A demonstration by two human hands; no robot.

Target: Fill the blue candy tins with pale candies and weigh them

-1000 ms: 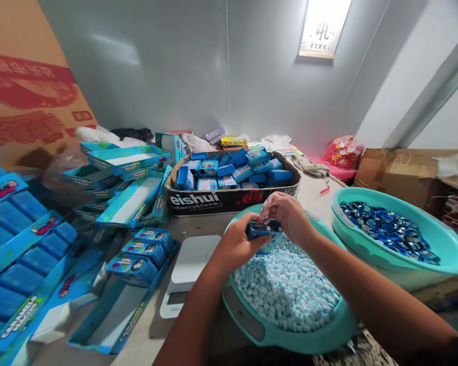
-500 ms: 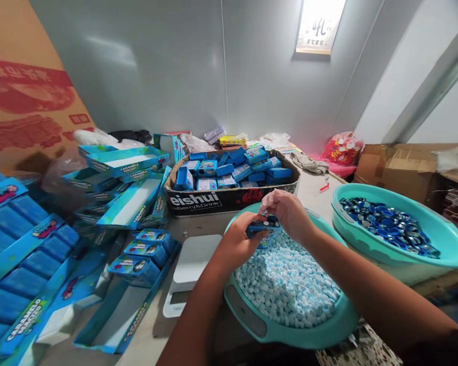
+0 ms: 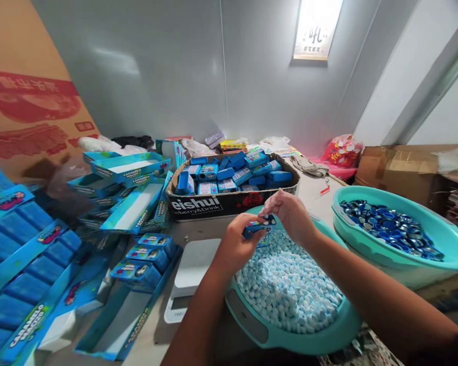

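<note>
My left hand [image 3: 239,243] is wrapped round a small blue tin [image 3: 264,238], held tilted over the far part of a turquoise basin [image 3: 248,316]. A few pale pieces show at the tin's dark top. My right hand [image 3: 286,213] is right at that top, its fingers bunched together on small candies, mostly hidden by the fingers. Below both hands, the basin holds a heap of white and light-blue candies [image 3: 290,284]. To the left of the basin stands a white scale [image 3: 196,264] with a small display.
Behind the basin, a cut-down carton [image 3: 229,202] holds many blue tins. A second turquoise basin [image 3: 454,244] with blue metal caps [image 3: 393,229] stands right. Left are a display tray [image 3: 110,325] with 3 tins, stacked trays [image 3: 137,203] and filled boxes [image 3: 26,254].
The view has shifted slightly. Both hands stay together at the tin over the basin, with the right fingers still bunched at its top.
</note>
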